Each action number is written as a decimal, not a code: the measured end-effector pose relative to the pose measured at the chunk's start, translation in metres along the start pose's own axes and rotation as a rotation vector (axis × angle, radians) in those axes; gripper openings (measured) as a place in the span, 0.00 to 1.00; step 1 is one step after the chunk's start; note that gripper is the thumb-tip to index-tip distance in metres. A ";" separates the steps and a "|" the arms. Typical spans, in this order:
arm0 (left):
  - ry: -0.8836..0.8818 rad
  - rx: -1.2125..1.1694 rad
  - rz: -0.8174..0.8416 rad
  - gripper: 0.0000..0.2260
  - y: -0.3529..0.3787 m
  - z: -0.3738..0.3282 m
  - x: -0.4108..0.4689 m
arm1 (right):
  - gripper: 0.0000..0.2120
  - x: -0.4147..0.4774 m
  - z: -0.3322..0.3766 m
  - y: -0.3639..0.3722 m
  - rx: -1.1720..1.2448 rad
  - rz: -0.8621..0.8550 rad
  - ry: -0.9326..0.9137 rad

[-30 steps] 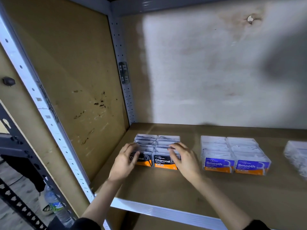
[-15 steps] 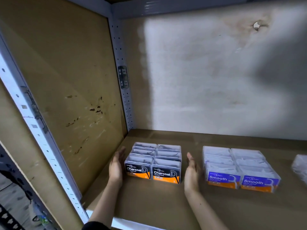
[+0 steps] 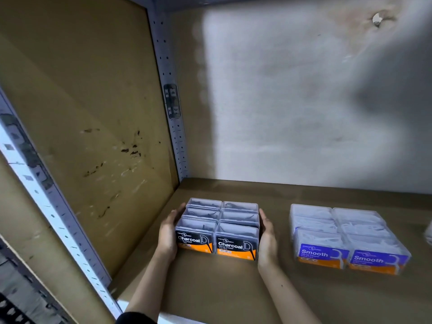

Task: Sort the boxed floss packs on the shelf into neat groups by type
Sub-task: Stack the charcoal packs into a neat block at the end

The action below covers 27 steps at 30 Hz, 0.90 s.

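Observation:
Several clear Charcoal floss boxes (image 3: 219, 225) with black and orange labels stand in a tight block of two columns near the shelf's left corner. My left hand (image 3: 167, 232) presses flat against the block's left side, fingers straight. My right hand (image 3: 266, 237) presses flat against its right side. To the right, apart from it, stands a second block of Smooth floss boxes (image 3: 343, 237) with purple and orange labels, also in two columns.
The brown shelf board (image 3: 222, 288) runs to a white front edge. A brown side panel (image 3: 88, 136) closes the left, a pale wall (image 3: 292, 101) the back. One more clear box (image 3: 429, 232) shows at the far right edge.
My hands left the top of the Charcoal boxes, dropped to the block's two sides, and now press in against it. The view has moved closer.

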<state>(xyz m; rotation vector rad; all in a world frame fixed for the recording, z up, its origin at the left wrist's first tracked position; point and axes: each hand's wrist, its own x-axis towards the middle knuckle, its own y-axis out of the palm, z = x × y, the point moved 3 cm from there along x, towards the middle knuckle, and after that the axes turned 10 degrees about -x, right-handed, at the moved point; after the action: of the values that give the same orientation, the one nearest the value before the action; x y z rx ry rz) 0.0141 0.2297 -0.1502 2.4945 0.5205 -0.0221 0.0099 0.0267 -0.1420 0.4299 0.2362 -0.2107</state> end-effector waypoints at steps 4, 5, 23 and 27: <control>0.017 0.014 0.003 0.18 -0.001 0.002 0.002 | 0.16 -0.001 0.000 0.001 -0.020 -0.069 -0.026; 0.024 0.015 0.003 0.18 -0.001 0.001 0.002 | 0.16 -0.001 0.000 0.001 -0.044 -0.097 -0.052; 0.068 0.026 -0.061 0.19 -0.005 0.005 0.009 | 0.20 0.006 -0.009 0.000 -0.068 -0.302 -0.181; 0.064 0.026 -0.073 0.20 -0.006 0.005 0.009 | 0.21 0.006 -0.009 0.001 -0.073 -0.317 -0.177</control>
<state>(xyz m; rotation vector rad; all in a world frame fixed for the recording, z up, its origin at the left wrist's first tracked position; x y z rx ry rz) 0.0213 0.2345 -0.1589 2.5072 0.6420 0.0228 0.0139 0.0303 -0.1509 0.2974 0.1362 -0.5471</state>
